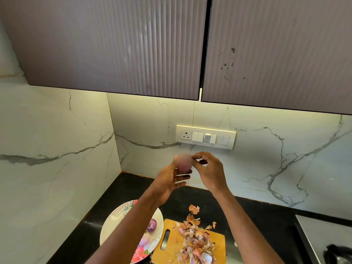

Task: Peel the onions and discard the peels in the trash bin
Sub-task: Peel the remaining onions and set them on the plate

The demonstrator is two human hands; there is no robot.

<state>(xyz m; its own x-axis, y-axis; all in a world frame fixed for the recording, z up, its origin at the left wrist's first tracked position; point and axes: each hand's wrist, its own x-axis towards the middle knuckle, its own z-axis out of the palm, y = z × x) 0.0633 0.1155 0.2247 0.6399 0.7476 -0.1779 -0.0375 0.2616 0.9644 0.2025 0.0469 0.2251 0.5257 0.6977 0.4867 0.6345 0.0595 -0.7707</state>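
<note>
Left hand point(169, 180) cups onion point(183, 162) loosely, fingers barely curled; right hand point(206, 168) pinches skin at its top. Hard tug could knock it loose, dropping onto peels point(194, 239) below.

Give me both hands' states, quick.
Left hand: holds the onion up, fingers curled round it.
Right hand: fingertips pinch at the onion's side, seemingly at its skin.
</note>
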